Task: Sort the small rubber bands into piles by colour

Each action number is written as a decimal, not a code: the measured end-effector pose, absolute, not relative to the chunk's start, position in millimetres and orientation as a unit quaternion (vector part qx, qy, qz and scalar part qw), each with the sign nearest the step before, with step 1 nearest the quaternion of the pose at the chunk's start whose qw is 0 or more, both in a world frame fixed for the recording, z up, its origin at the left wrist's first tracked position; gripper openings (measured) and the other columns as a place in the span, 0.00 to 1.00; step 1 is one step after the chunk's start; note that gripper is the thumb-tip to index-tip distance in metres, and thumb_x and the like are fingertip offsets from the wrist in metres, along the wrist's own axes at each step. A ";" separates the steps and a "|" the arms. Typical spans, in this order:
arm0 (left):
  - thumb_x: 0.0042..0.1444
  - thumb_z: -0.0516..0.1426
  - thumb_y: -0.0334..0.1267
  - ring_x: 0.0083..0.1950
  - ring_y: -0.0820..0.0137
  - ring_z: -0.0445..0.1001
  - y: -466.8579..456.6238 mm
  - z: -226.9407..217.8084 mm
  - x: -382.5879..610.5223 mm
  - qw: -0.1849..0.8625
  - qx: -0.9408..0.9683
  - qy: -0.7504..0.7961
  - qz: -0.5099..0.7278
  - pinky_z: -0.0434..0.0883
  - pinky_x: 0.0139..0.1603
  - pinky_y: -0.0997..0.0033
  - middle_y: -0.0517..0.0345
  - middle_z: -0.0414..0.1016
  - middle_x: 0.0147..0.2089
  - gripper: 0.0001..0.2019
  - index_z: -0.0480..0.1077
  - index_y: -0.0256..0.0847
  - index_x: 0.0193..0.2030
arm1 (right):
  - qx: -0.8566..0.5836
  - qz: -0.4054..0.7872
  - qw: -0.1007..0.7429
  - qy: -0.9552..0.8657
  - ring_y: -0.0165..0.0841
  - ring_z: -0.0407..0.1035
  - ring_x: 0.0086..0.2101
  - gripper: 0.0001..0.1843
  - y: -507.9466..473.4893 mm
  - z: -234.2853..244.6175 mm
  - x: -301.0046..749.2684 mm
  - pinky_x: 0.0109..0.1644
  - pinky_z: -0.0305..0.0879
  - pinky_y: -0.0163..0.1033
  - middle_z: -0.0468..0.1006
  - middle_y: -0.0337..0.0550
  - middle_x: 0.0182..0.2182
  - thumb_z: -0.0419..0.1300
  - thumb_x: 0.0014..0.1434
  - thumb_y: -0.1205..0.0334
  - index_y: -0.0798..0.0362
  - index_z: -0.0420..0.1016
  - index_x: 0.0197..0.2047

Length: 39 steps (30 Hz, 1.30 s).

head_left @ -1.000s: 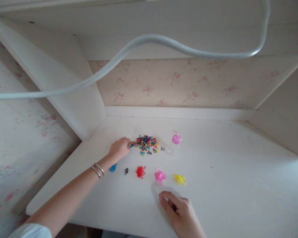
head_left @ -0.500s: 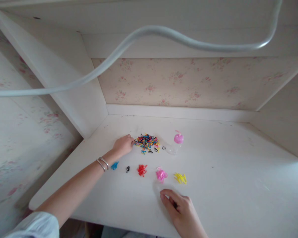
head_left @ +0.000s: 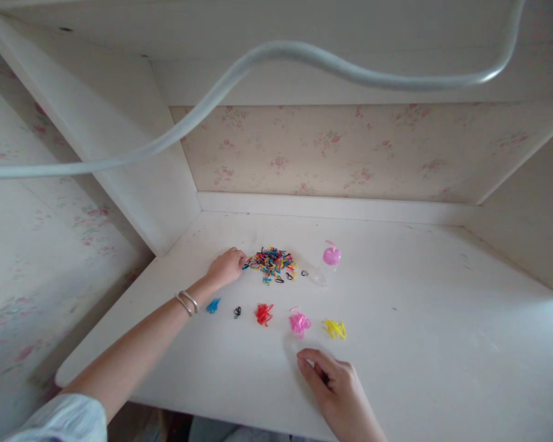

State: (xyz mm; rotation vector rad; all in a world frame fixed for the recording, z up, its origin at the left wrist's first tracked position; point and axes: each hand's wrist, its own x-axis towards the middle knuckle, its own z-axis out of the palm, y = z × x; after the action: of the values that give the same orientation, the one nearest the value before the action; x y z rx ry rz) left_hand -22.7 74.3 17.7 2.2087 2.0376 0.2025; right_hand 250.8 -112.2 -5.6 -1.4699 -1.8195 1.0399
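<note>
At the left edge of a mixed heap of small coloured rubber bands point(head_left: 273, 261), my left hand point(head_left: 227, 268) is closed, its fingertips pinched on a few blue and dark bands. My right hand point(head_left: 332, 388) hovers near the front of the table, thumb and forefinger together and the other fingers curled; whatever it may hold is hidden. Between the hands runs a row of sorted bands: a blue pile point(head_left: 213, 305), a few black bands point(head_left: 237, 312), a red pile point(head_left: 264, 314), a pink pile point(head_left: 299, 322) and a yellow pile point(head_left: 334, 329).
Right of the heap is a clear container point(head_left: 319, 277) beside a pink apple-shaped lid point(head_left: 332, 255). The white table point(head_left: 424, 350) meets a back wall and side panels. A thick pale cable point(head_left: 276, 50) crosses the upper view in front of the shelf.
My left hand has drawn slightly left, and blue and dark bands now show at its fingertips. My right hand stays in the same place and pose.
</note>
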 end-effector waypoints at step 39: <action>0.65 0.43 0.44 0.36 0.69 0.76 -68.8 10.3 43.0 0.053 0.697 0.709 0.097 0.66 0.32 0.73 0.56 0.75 0.44 0.16 0.71 0.48 0.42 | -0.552 0.362 0.288 -0.694 0.26 0.57 0.19 0.21 -114.0 -5.0 249.9 0.23 0.52 0.30 0.65 0.35 0.18 0.49 0.63 0.47 0.52 0.77 0.37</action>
State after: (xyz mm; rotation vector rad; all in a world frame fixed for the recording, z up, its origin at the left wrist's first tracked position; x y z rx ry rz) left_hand 43.0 -68.8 10.3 2.1168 2.1542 0.2960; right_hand 249.9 -114.0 -5.0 -1.4744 -1.8535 0.9661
